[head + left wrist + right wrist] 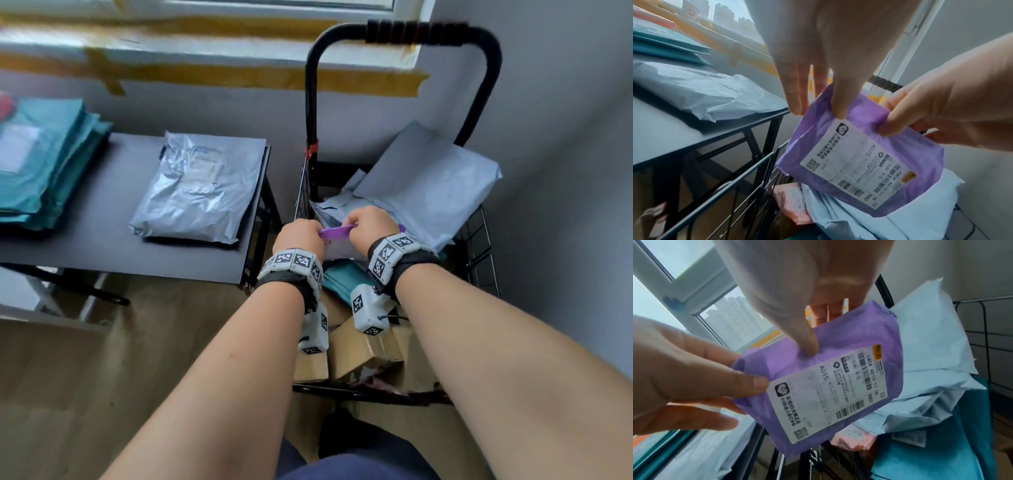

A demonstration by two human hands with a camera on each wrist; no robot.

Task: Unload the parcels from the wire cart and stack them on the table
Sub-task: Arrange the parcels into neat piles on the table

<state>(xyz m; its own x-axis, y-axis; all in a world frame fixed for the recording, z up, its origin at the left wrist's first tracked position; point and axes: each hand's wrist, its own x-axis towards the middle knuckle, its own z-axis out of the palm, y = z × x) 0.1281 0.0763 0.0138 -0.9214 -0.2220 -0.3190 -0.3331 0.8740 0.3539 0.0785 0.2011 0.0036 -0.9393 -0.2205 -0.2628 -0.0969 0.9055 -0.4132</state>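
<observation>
Both my hands hold a small purple parcel with a white shipping label above the wire cart. My left hand pinches its left top edge between thumb and fingers. My right hand pinches the right top edge, thumb on the label side. The parcel hangs label towards me, clear of the cart's contents. Below it lie pale blue-grey mailers, a teal parcel, a pink parcel and cardboard boxes.
The dark table stands left of the cart, its edge close to the cart's wire side. On it lie a silver-grey mailer and a stack of teal parcels. The cart's black handle rises at the back; a wall is on the right.
</observation>
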